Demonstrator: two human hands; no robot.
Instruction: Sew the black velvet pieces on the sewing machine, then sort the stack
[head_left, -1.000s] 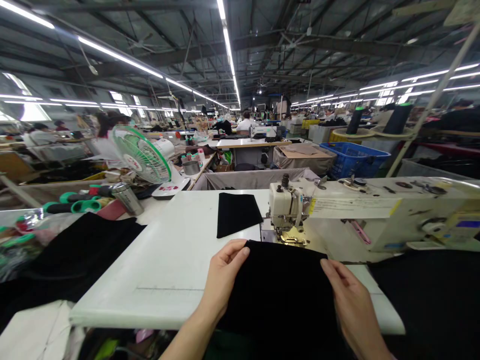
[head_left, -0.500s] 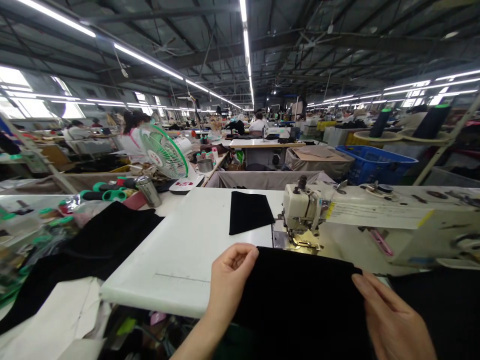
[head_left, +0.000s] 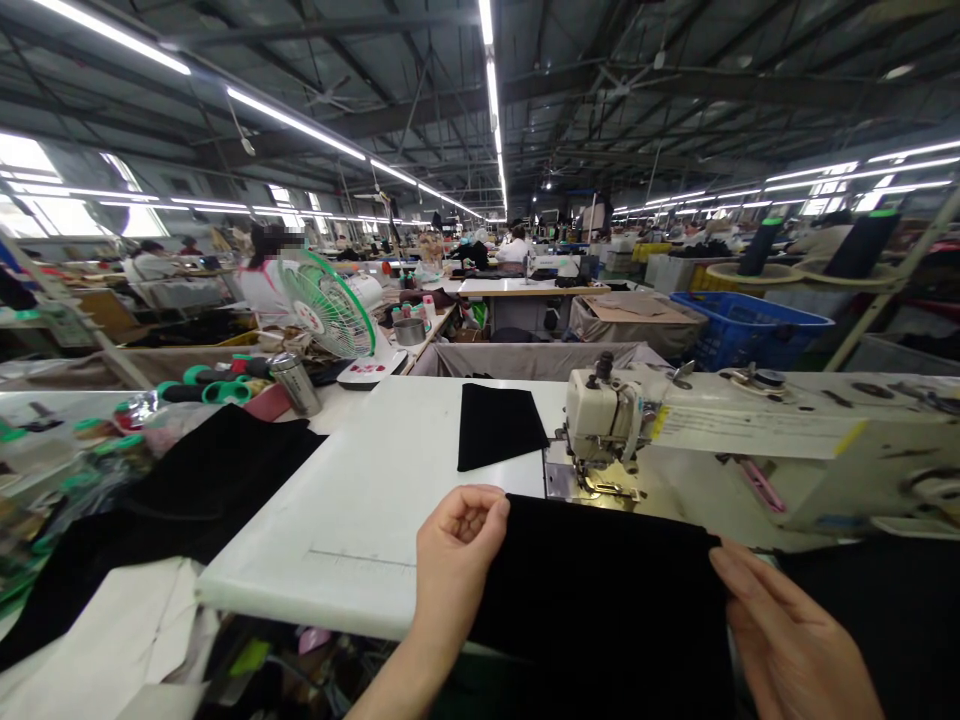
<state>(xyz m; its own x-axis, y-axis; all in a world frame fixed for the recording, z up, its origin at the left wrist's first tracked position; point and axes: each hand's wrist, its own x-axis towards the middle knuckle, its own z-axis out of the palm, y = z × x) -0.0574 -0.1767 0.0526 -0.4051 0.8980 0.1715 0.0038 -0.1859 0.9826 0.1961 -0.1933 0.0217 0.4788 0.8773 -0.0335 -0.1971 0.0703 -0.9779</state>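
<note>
A wide piece of black fabric (head_left: 607, 600) is stretched between my two hands at the front edge of the sewing table. My left hand (head_left: 459, 550) is closed, pinching the fabric's top left corner between thumb and fingers. At the top right corner my right hand (head_left: 795, 630) pinches the cloth the same way. Just beyond the fabric stands a sewing machine (head_left: 604, 415), its presser foot above a shiny metal plate. A smaller black fabric piece (head_left: 501, 427) lies flat on the white tabletop (head_left: 360, 480), left of the machine head.
More black fabric (head_left: 202, 470) lies at left, near thread spools and a metal flask (head_left: 295, 384). A green-rimmed fan (head_left: 330, 305) stands behind the table. Dark thread cones (head_left: 761, 248) and a blue basket (head_left: 754, 325) are at right. Other people sit farther off.
My left hand has shifted slightly left with its corner of the fabric. My right hand has moved slightly right, still pinching its corner. The smaller piece stays in place.
</note>
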